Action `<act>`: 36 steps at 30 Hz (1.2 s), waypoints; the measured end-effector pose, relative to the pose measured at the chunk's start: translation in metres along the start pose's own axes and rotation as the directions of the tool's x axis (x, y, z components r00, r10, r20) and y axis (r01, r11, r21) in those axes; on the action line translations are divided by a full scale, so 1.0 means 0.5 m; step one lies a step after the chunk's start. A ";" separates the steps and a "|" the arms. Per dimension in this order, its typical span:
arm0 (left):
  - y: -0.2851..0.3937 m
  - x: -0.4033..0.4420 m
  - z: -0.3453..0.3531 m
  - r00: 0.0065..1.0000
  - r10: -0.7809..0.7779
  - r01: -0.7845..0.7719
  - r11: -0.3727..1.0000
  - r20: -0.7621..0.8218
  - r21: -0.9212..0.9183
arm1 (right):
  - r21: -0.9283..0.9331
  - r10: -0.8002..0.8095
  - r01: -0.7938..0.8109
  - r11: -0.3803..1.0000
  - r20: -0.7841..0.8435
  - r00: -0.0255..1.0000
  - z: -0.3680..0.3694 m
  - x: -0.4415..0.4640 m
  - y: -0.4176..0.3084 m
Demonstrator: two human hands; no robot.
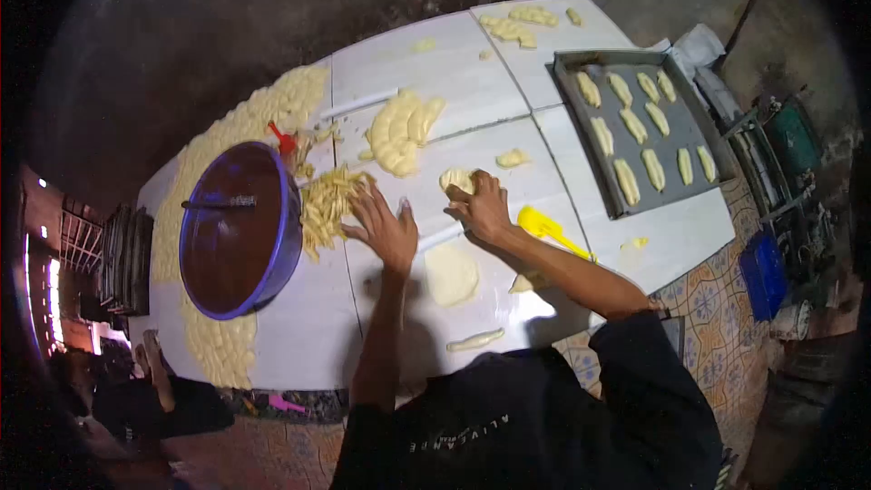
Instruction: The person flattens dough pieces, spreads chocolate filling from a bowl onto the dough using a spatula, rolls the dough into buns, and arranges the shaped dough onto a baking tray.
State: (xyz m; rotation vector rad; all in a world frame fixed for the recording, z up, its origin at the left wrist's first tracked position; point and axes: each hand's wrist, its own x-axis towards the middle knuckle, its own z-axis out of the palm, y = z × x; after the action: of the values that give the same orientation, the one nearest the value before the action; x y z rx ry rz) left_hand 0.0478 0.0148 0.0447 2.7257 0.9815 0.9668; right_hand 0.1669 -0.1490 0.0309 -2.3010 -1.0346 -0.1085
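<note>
Head view: we see a small piece of dough [454, 180] at the fingertips of the right hand [484, 210], whose fingers curl over its near edge; we cannot tell whether they pinch it or merely press it. The left hand [386, 229] is spread, thumb apart, its fingertips at the border of a heap of pale strips [325, 213]. Between the hands we note a white rod [442, 237], with a flattened dough sheet [452, 277] just below it. All rest on a white table [304, 336] with dark seams, which also bears a purple basin [292, 249] of brown contents, a yellow scraper [544, 225] and a metal tray [689, 127] of shaped dough. Beyond, we observe patterned floor tiles [712, 295] and, at lower left, another person [168, 406] in dark clothing.
</note>
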 end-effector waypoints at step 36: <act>-0.281 -0.463 -0.229 0.819 -0.522 0.554 0.828 -0.238 0.092 | 0.147 -0.669 0.922 0.358 0.729 0.143 0.280 0.389 -0.767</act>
State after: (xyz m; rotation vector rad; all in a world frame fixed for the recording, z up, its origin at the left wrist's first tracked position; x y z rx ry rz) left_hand -0.2339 -0.0275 -0.0278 2.2465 1.8107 1.0913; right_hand 0.0087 0.2523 0.1668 -1.6549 -2.8776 0.2004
